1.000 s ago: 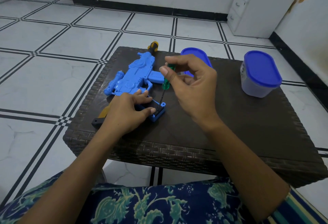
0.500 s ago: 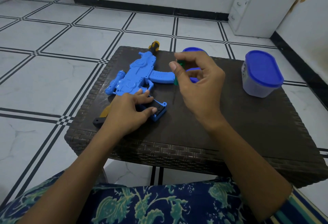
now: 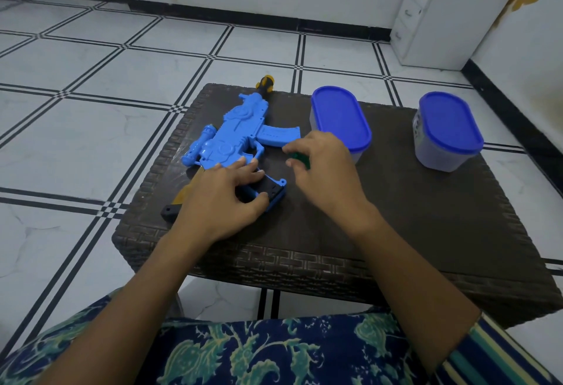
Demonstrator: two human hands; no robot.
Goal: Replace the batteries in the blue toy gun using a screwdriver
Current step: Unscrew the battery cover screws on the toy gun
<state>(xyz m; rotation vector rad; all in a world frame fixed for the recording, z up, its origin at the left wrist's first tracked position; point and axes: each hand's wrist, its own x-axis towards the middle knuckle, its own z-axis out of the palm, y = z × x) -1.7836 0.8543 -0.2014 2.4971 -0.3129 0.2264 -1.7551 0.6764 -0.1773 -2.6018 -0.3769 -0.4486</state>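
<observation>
The blue plastic toy gun (image 3: 234, 137) lies flat on its side on the left part of the dark woven-wicker counter (image 3: 426, 232), its yellow-and-black muzzle pointing away from the person. The left hand (image 3: 219, 198) curls round the gun's pistol grip, thumb underneath and fingers over the top, pinning it to the counter. Just beside its fingertips the dark battery compartment (image 3: 272, 191) in the base of the grip faces up. The right hand (image 3: 323, 177) sits low over the counter between the gun's magazine and the grip, fingers closed round the small green-handled screwdriver (image 3: 300, 160). The screwdriver's shaft and tip are hidden under the hand.

The gun looks like light, hollow, stiff plastic with a smooth surface, so it would likely slide or rock under a turning screwdriver. The grip, close to the compartment, seems the right place to brace it. The compartment's thin edges look easy to crack if levered. Two translucent oval tubs with blue lids (image 3: 341, 119) (image 3: 449, 128) stand well apart on the far right.
</observation>
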